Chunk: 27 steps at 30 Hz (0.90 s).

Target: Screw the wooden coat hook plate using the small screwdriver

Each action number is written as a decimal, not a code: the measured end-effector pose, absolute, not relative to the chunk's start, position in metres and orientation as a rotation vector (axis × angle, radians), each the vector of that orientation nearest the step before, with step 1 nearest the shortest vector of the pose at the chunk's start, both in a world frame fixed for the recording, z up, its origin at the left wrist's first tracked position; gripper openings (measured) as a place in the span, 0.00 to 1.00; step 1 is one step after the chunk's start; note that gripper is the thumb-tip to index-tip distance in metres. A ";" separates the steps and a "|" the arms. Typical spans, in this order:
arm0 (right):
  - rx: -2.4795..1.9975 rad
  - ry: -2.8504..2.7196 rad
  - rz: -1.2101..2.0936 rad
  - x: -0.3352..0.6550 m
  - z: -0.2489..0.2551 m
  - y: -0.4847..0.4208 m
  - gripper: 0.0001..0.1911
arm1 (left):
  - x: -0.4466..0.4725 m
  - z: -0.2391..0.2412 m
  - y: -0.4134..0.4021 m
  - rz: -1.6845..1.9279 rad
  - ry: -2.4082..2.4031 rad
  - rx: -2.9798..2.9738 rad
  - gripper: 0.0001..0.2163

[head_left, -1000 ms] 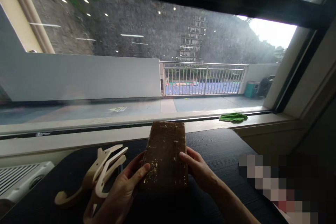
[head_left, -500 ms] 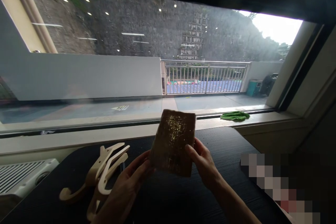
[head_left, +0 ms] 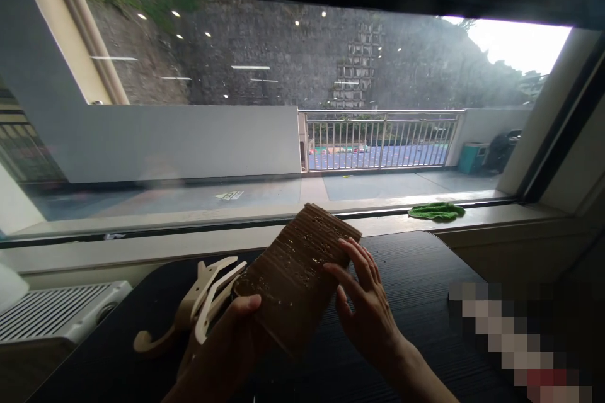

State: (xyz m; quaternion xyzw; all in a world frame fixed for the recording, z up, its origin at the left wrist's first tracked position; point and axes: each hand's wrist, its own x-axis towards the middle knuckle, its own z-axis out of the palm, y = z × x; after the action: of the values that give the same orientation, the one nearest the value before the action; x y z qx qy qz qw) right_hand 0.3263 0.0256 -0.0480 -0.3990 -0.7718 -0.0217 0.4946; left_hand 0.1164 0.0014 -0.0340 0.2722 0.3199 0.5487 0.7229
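Note:
A brown rectangular sheet (head_left: 295, 274), rough and speckled like sandpaper, is held tilted above the dark table (head_left: 416, 271). My left hand (head_left: 231, 343) grips its lower left corner, thumb on top. My right hand (head_left: 366, 302) lies against its right edge with the fingers stretched along the sheet. Just left of the sheet lie pale curved wooden pieces (head_left: 198, 305) on the table.
A large window with a pale sill (head_left: 142, 252) runs behind the table; a green cloth (head_left: 437, 211) lies on the sill at the right. A white ribbed appliance (head_left: 61, 315) sits at the lower left. A blurred patch covers the lower right.
The sheet has turned from upright to slanted toward the right and sunk lower. My right hand shifted from pinching its edge to resting with fingers extended. The view panned slightly left.

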 end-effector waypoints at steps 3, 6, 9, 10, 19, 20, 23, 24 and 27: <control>-0.988 -1.683 0.185 0.330 -0.049 0.030 0.23 | 0.114 -0.036 0.004 1.245 0.781 0.647 0.24; -1.040 -1.467 0.499 0.337 -0.050 0.036 0.19 | 0.110 -0.039 0.005 1.191 0.881 0.640 0.23; -1.073 -1.298 0.900 0.342 -0.050 0.043 0.21 | 0.107 -0.043 0.005 1.159 0.925 0.635 0.20; -1.072 -1.277 0.999 0.343 -0.050 0.044 0.22 | 0.107 -0.045 0.004 1.163 0.931 0.637 0.20; -1.075 -1.215 1.251 0.343 -0.047 0.042 0.25 | 0.112 -0.041 0.002 1.198 0.913 0.636 0.20; -1.070 -1.209 1.275 0.342 -0.047 0.042 0.25 | 0.112 -0.040 0.002 1.206 0.882 0.638 0.21; -1.057 -1.204 1.317 0.340 -0.048 0.040 0.26 | 0.110 -0.040 0.001 1.234 0.847 0.641 0.22; -1.058 -1.204 1.326 0.340 -0.048 0.040 0.26 | 0.110 -0.041 0.001 1.237 0.852 0.644 0.23; -1.074 -1.206 1.335 0.340 -0.050 0.040 0.25 | 0.109 -0.041 0.001 1.254 0.907 0.648 0.23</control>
State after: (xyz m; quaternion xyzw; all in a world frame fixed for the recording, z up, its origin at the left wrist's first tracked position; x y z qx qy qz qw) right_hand 0.3397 0.0404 -0.0496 -0.4439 -0.4988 0.5518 0.4997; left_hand 0.1088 0.0005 -0.0409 0.2874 0.4021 0.5560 0.6683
